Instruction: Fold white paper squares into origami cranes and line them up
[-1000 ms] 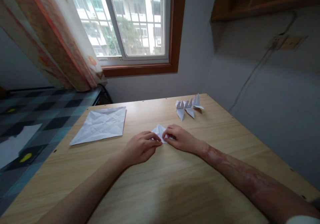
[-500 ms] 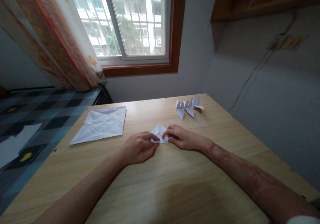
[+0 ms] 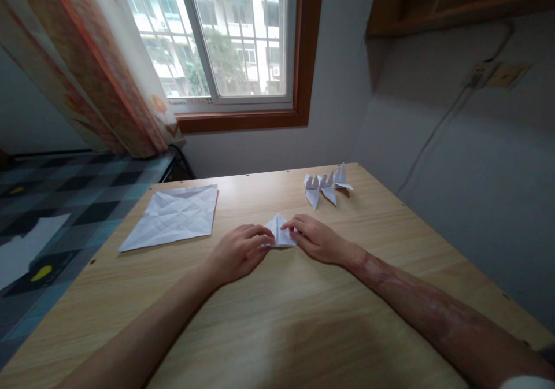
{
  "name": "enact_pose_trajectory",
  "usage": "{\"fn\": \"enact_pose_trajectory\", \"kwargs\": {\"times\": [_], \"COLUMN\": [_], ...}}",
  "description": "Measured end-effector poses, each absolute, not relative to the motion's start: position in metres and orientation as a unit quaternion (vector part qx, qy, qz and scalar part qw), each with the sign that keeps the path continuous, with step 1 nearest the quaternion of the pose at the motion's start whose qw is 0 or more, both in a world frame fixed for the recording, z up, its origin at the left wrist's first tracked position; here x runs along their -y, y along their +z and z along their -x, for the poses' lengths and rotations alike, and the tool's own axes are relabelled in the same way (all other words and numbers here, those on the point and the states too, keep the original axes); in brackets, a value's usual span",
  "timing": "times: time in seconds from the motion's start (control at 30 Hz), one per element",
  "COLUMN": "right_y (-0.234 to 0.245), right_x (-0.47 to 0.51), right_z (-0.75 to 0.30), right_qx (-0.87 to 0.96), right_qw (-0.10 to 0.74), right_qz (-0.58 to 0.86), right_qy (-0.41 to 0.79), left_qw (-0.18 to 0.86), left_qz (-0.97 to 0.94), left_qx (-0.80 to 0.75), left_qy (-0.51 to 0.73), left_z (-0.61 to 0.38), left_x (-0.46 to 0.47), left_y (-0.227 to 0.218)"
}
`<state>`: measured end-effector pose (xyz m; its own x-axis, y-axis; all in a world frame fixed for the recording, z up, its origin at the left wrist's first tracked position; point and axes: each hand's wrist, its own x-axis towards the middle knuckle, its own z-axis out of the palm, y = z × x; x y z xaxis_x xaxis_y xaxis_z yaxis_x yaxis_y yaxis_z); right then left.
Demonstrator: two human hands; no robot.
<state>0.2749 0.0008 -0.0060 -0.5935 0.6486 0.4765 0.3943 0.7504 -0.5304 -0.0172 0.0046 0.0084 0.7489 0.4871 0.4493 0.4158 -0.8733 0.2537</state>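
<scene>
A small white folded paper [image 3: 278, 233] lies on the wooden table, roughly triangular, with a crease line running up its middle. My left hand [image 3: 243, 251] is at its left corner, the fingers curled over the paper's edge and hiding that corner. On the right side, my right hand [image 3: 315, 240] has its index finger on the paper's upper right slope and its thumb by the right corner, closed around that edge. The tips of some fingers are hard to make out.
A creased square paper sheet [image 3: 173, 218] lies at the table's [image 3: 243, 331] far left. Folded paper pieces with pointed wings [image 3: 328, 189] stand in a row at the far right. Left of the table, a checked bedspread [image 3: 95, 204] carries white paper [image 3: 32, 247].
The folded paper now shows a raised centre crease and a narrower outline. My right fingers have shifted slightly up and right, while my left hand has moved slightly up.
</scene>
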Motion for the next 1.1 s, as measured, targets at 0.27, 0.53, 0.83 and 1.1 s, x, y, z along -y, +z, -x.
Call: {"fn": "enact_pose_trajectory", "kwargs": {"times": [0.27,0.53,0.83,1.1], "right_y": [-0.002,-0.003,-0.012,-0.018], "right_x": [0.005,0.005,-0.002,-0.01], "right_z": [-0.275,-0.272,-0.272,-0.274], "right_qx": [0.896,0.863,0.854,0.787], "right_qw": [0.326,0.392,0.382,0.424], "right_qz": [0.287,0.312,0.347,0.429], "right_qy": [0.093,0.062,0.064,0.129], "left_qw": [0.051,0.042,0.09,0.092], "left_qz": [-0.936,-0.933,-0.934,-0.922], "left_qx": [-0.22,-0.237,-0.263,-0.296], "left_qy": [0.27,0.269,0.225,0.234], "left_z": [0.016,0.011,0.01,0.012], "left_x": [0.002,-0.003,-0.003,-0.009], "left_y": [0.012,0.012,0.013,0.009]}}
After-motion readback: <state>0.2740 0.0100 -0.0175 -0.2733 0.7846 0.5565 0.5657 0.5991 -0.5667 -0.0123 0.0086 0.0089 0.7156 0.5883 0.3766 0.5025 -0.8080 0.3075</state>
